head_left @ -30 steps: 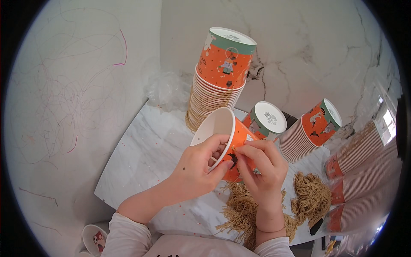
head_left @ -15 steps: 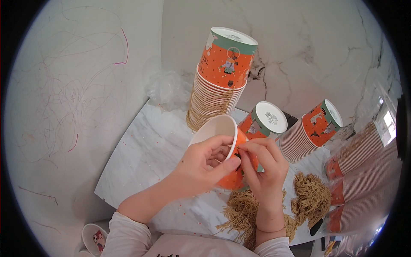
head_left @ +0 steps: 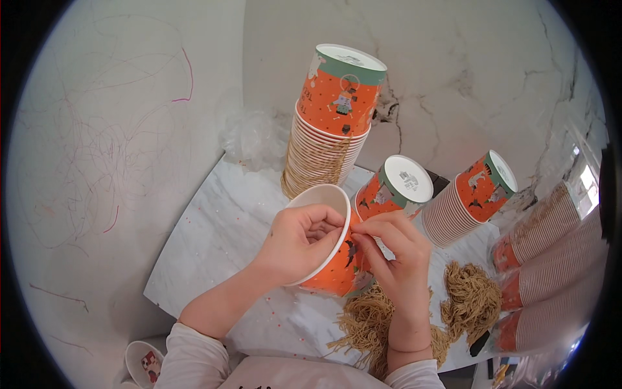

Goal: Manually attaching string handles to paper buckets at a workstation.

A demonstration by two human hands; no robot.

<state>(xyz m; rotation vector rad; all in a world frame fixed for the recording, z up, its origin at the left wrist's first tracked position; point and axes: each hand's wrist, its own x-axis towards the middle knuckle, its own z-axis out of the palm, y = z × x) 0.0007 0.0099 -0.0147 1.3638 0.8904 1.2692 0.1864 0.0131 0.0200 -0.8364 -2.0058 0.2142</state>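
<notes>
An orange paper cup (head_left: 327,275) with a white rim and dark printed figures is tilted over the table, its mouth toward my left. My left hand (head_left: 291,243) reaches into the mouth, its fingers and thumb pinched together at the inner side of the rim. At the outer wall just below the rim, my right hand (head_left: 398,249) has thumb and forefinger pressed together; whatever is between them is too small to make out. Beneath my right wrist lies a heap of tan cords (head_left: 369,318), partly covered by the arm.
A tall upside-down cup stack (head_left: 340,97) with tan cord loops on its rims stands behind. Another upturned cup (head_left: 407,178) and a slanted stack (head_left: 470,198) are farther right. Bagged cups (head_left: 544,272) line the right side, near a second cord heap (head_left: 472,295).
The cup has shifted left and turned, showing more of its printed side. My left thumb has drawn back from the outer wall to the rim. My right hand has moved slightly left, still pinching.
</notes>
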